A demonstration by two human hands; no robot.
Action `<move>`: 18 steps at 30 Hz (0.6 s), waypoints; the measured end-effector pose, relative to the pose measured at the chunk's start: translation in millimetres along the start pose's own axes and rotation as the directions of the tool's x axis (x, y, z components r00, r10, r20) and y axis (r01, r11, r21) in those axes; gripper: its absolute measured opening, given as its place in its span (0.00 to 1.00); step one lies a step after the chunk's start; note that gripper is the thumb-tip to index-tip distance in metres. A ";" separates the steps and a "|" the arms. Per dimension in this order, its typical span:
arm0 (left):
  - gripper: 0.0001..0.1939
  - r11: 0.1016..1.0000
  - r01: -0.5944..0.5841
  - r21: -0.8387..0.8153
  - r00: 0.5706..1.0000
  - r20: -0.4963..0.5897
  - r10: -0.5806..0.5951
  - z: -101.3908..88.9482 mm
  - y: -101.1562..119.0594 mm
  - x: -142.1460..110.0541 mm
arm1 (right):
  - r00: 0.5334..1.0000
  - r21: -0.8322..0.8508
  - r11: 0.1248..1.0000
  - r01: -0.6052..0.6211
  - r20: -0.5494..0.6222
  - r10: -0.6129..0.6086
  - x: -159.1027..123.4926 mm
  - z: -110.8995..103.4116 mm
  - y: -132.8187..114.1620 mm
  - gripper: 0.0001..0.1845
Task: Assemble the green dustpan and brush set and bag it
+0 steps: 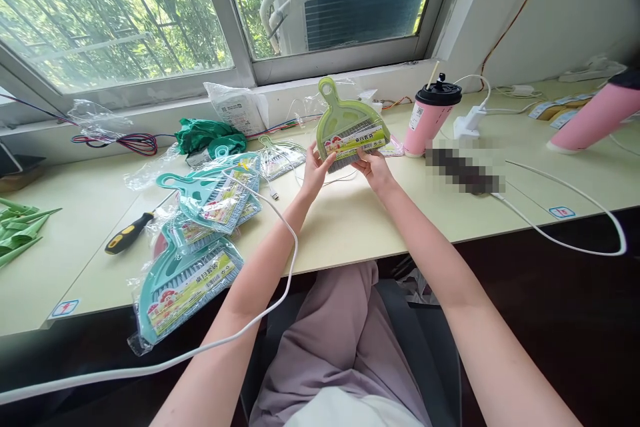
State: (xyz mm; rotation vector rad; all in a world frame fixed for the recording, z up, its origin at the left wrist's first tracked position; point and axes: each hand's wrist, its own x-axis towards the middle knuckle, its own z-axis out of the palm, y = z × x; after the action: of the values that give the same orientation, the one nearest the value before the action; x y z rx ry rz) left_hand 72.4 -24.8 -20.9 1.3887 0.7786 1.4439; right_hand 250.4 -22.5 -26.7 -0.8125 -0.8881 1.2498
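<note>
Between both hands a green dustpan-and-brush set [345, 119] is held up over the desk, its handle pointing up and a printed yellow label across its grey bristles. My left hand [318, 168] grips its lower left edge, thumb on the front. My right hand [374, 167] pinches the lower right corner. To the left lies a pile of teal dustpan-and-brush sets [220, 197] in clear wrapping; the nearest teal set [193, 283] juts over the desk's front edge. Behind my left hand another green set [283, 155] lies flat.
A pink cup [431, 121] with a black lid stands right of my hands, near a white plug adapter [469, 125]. A screwdriver [129, 233] lies left of the pile. White cable [280, 293] crosses above my left forearm. Green plastic [207, 137] sits by the window.
</note>
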 end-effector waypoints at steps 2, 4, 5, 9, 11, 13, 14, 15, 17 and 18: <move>0.47 0.997 -0.035 0.062 0.999 -0.029 0.037 2.3 -2.9 -2.4 | 0.999 -0.008 1.000 -0.020 0.029 0.020 0.0 1.2 1.5 0.25; 0.49 0.994 -0.037 0.100 0.998 -0.048 0.042 2.5 -5.7 -2.5 | 0.998 -0.014 0.999 -0.035 0.042 0.036 -0.6 2.8 1.5 0.25; 0.49 0.994 -0.031 0.103 0.998 -0.050 0.036 2.2 -6.7 -2.0 | 0.998 -0.018 0.999 -0.043 0.038 0.044 -0.9 3.4 1.2 0.25; 0.48 0.996 -0.015 0.088 0.999 -0.044 0.019 0.8 -9.1 0.4 | 0.996 -0.020 0.996 -0.086 -0.016 0.085 1.4 3.1 1.1 0.22; 0.48 0.996 -0.018 0.084 0.999 -0.042 0.022 0.6 -10.5 0.8 | 0.995 -0.006 0.995 -0.101 -0.025 0.100 5.8 -0.2 2.9 0.24; 0.47 0.996 -0.017 0.086 0.999 -0.035 0.020 0.7 -12.4 0.4 | 0.993 0.014 0.994 -0.106 -0.045 0.107 12.4 -6.1 5.6 0.24; 0.47 0.996 -0.012 0.094 0.999 -0.029 0.015 0.9 -13.5 0.0 | 0.992 0.030 0.994 -0.106 -0.072 0.108 16.0 -9.7 6.8 0.24; 0.47 0.994 -0.004 0.107 1.000 -0.023 0.006 1.2 -14.5 -0.6 | 0.988 0.053 0.993 -0.102 -0.114 0.108 19.4 -13.4 7.6 0.23; 0.46 0.990 0.017 0.137 1.000 -0.008 -0.016 2.1 -16.3 -1.8 | 0.969 0.114 0.990 -0.087 -0.221 0.111 24.4 -19.7 7.6 0.20; 0.46 0.989 0.025 0.148 1.000 -0.001 -0.025 2.6 -17.2 -2.4 | 0.957 0.148 0.986 -0.076 -0.268 0.114 25.6 -21.6 6.7 0.19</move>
State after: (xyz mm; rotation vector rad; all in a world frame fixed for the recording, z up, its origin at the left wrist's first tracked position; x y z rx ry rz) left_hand 78.1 -21.5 -37.1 1.4859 0.9156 1.3887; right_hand 269.2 3.1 -39.3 -0.9027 -0.5382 1.2306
